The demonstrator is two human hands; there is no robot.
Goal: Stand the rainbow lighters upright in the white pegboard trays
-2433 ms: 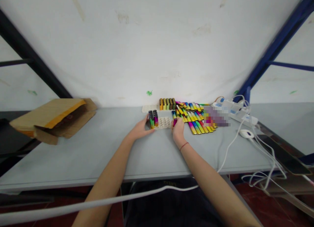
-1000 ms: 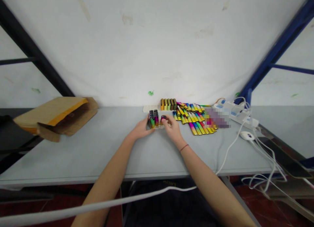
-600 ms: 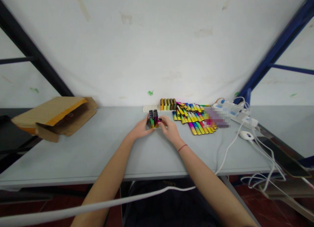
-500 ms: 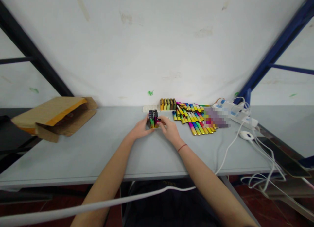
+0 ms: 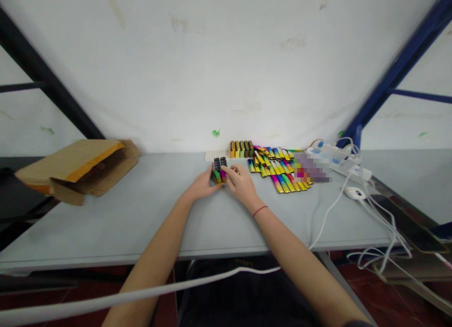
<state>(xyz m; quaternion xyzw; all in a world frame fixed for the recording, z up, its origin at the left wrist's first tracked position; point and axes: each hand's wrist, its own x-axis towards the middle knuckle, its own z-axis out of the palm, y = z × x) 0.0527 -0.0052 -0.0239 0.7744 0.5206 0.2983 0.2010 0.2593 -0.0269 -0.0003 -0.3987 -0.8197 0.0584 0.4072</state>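
Observation:
Upright lighters [image 5: 218,175] with black tops and shiny rainbow bodies stand in a tight block in front of me. My left hand [image 5: 204,185] is curved round the block's left side, thumb at the front and fingers behind. My right hand [image 5: 240,183] holds a lighter [image 5: 223,174] at the block's right front, its fingertips near the top. That hand partly hides the right side of the block. Just behind is a white grid tray [image 5: 216,155]. Next to it stands a second block of upright lighters [image 5: 242,149] in orange, green and brown.
Several shiny rainbow lighter-shaped pieces [image 5: 287,183] lie in rows on the grey table [image 5: 148,223] to the right, partly under a blurred patch. Further right are power strips [image 5: 339,160], a white mouse-like device [image 5: 355,193] and cables. An opened cardboard box [image 5: 77,167] lies left.
My right hand has shifted slightly left and up against the block, its fingers now at the lighter's top. My left hand has stayed in place.

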